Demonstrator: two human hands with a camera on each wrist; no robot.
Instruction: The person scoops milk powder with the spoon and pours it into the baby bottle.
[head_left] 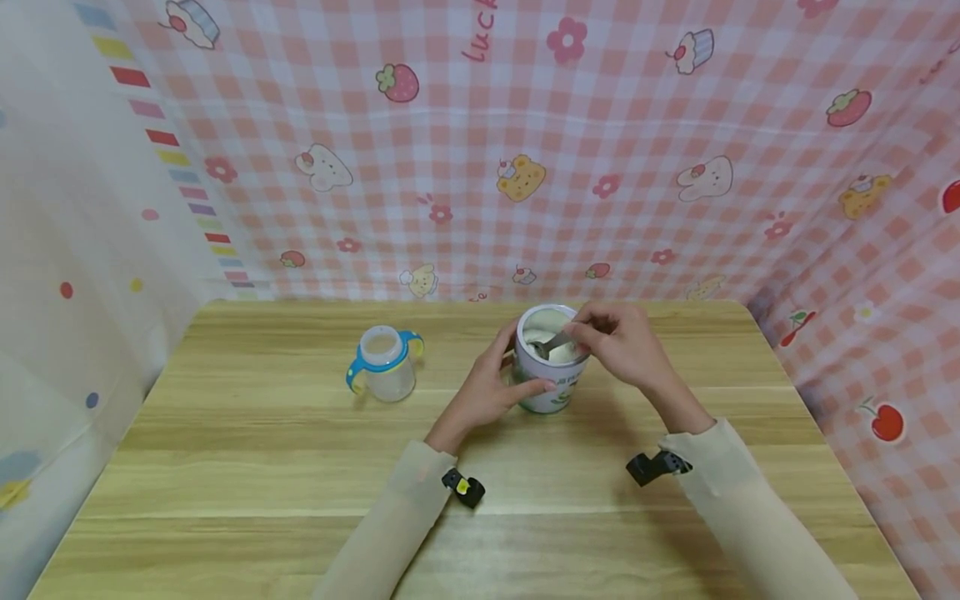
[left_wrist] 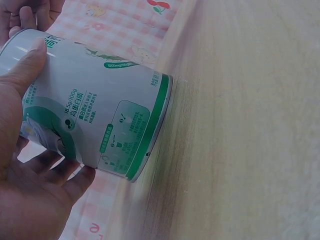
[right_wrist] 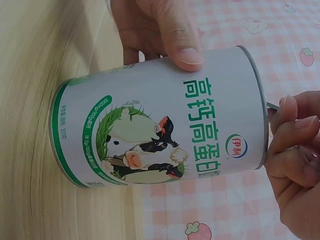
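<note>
A white and green milk powder can (head_left: 546, 398) stands upright on the table with its top open. Pale powder (head_left: 534, 335) shows inside it. My left hand (head_left: 486, 388) grips the can's left side, thumb across the front; the left wrist view shows its fingers around the can (left_wrist: 95, 100). With thumb and fingers, my right hand (head_left: 621, 346) pinches the handle of a metal spoon (head_left: 557, 341) at the can's right rim. The spoon's bowl is inside the can. In the right wrist view, only a bit of the handle shows past the rim of the can (right_wrist: 220, 100).
To the left of the can stands a clear sippy cup (head_left: 392, 382) with a blue and yellow two-handled ring, its top uncovered. Behind the wooden table (head_left: 247, 467) hangs a pink checked cloth (head_left: 465, 167), with more cloth at both sides.
</note>
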